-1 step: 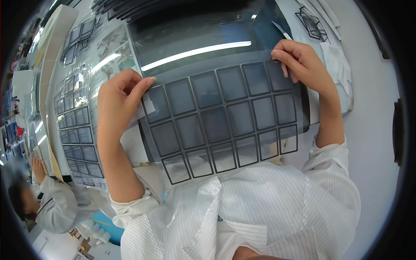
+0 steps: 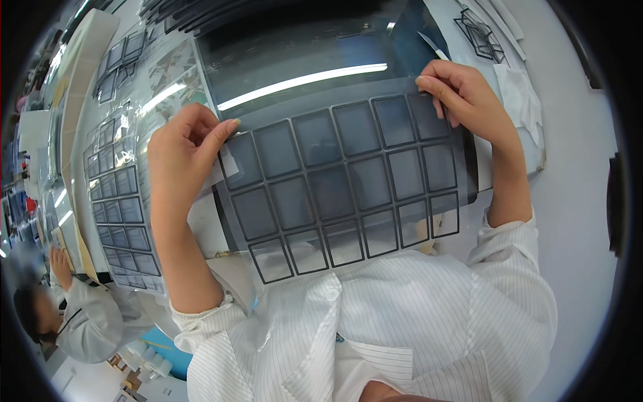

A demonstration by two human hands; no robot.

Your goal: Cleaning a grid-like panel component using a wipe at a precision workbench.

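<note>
A clear film sheet (image 2: 333, 192) bears rows of black rectangular frames and is stretched between my hands. My left hand (image 2: 182, 151) pinches its far left corner between thumb and fingers. At the far right corner, my right hand (image 2: 467, 99) grips the sheet's edge in the same way. The sheet's near row hangs past the table edge, close to my striped shirt. Beneath the far part lies a dark glossy panel (image 2: 288, 57) reflecting a bright light strip. A small white tab (image 2: 230, 165) shows by the sheet's left edge.
Beyond my right hand lies a knife (image 2: 440, 53) with a pale handle. Black frame scraps (image 2: 481, 37) and crumpled white material (image 2: 519, 100) are at the far right. Another framed film sheet (image 2: 122, 208) lies on the left. A person (image 2: 84, 321) sits at the lower left.
Both hands and the sheet have shifted very slightly to the left. Their hold on the sheet looks the same.
</note>
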